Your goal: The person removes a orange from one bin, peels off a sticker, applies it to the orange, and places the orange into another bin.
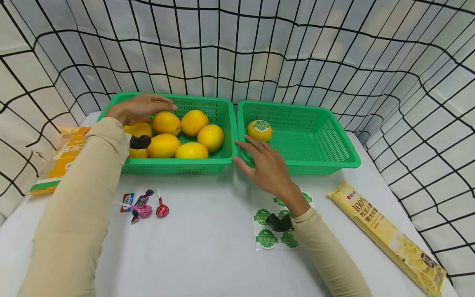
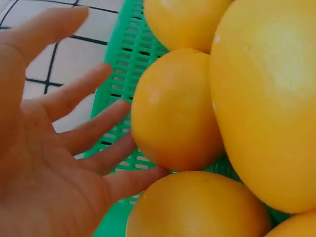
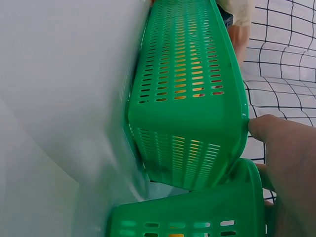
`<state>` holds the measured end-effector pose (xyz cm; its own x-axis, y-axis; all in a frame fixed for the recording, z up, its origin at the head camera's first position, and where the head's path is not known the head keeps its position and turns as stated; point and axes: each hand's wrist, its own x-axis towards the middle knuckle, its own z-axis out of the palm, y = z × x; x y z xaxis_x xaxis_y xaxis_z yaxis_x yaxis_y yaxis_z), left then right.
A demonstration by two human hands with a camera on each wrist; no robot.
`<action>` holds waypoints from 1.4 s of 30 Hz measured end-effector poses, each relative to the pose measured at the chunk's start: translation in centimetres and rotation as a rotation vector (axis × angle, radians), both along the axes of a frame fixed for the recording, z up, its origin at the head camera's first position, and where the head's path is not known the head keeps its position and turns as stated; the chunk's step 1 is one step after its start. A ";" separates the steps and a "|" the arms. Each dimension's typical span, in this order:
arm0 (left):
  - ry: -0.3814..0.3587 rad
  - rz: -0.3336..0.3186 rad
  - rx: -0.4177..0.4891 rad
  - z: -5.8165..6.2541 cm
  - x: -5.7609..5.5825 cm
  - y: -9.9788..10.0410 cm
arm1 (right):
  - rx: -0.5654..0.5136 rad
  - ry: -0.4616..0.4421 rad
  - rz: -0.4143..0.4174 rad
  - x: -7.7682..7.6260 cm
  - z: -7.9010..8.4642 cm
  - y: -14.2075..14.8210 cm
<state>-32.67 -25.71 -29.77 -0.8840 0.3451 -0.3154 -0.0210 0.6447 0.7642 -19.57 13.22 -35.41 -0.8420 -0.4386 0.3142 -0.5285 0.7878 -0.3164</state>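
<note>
left hand by fruit, right hand at basket — long axis sideways

A white table fills the foreground. Black netting with wide square openings rises along its left, far and right sides. Behind the mesh stand white walls, pale grey in places, with faint peach blotches. The light is soft and even.
</note>
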 end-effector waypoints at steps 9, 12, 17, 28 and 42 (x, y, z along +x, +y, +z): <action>-0.047 -0.073 -0.276 0.2 -0.8 2.0 | 0.020 -0.006 -0.004 -0.1 0.0 0.3; -0.065 -0.096 -0.301 0.1 -1.0 2.3 | 0.026 -0.014 -0.005 -0.1 -0.1 0.3; -0.020 -0.133 -0.379 0.0 -1.0 2.0 | 0.024 -0.015 -0.004 -0.1 0.1 0.3; 0.081 -0.084 -0.288 0.0 -0.8 1.2 | 0.024 -0.026 -0.004 -0.2 0.0 0.4; 0.235 -0.028 0.179 2.7 5.8 3.5 | 0.022 -0.030 0.006 -0.1 0.1 0.5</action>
<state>-26.90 -22.19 -27.12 -0.9150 0.4019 -0.0349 0.1858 0.4966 0.8479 -19.69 13.69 -35.27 -0.8485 -0.4499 0.2787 -0.5233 0.7918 -0.3149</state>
